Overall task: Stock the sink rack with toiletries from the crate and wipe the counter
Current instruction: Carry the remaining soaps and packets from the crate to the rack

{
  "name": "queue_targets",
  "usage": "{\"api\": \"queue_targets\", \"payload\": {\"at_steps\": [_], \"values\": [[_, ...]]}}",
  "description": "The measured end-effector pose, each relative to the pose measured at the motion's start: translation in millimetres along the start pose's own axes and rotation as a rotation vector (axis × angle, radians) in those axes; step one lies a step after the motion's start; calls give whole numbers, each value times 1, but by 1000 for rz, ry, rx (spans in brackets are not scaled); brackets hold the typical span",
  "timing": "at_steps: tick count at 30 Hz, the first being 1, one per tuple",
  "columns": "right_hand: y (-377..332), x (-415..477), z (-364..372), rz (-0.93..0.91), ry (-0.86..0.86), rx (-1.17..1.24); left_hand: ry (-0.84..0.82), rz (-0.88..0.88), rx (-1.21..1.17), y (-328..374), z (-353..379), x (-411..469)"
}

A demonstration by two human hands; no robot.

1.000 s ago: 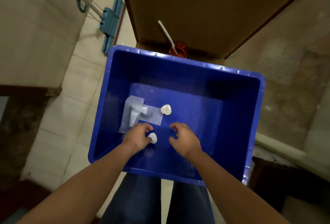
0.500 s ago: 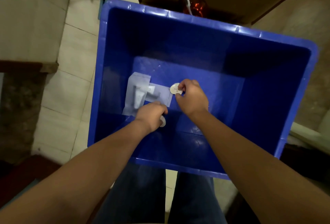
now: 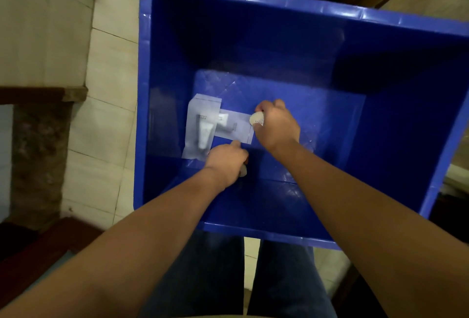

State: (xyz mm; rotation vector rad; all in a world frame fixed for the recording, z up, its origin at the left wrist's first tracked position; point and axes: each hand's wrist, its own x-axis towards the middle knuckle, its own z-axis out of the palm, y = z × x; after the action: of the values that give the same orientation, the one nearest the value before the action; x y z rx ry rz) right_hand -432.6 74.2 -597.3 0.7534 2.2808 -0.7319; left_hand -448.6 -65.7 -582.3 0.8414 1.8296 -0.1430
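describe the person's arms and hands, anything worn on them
Both forearms are bare up to the frame's edge: no sleeves show. No watch, bracelet, ring or glove shows on the left hand or the right hand. Dark blue trousers show below the arms.

Bare forearms (image 3: 162, 218), dark blue jeans (image 3: 203, 274)

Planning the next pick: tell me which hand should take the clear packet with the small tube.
Left. The left hand, though closed on a small white soap, has a finger beside the packet. The right hand grips another soap, farther off.
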Motion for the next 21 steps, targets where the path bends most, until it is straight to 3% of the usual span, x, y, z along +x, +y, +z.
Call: {"api": "queue_targets", "payload": {"at_steps": [4,12,21], "values": [[2,-6,-2,52,-54,52,-40,-11,-1,3,-5,0],[11,-49,-33,207,-85,316,45,-98,-308,2,-23,-28],[32,-135,-84,279,87,665,186,-26,-502,51,-74,-50]]}}
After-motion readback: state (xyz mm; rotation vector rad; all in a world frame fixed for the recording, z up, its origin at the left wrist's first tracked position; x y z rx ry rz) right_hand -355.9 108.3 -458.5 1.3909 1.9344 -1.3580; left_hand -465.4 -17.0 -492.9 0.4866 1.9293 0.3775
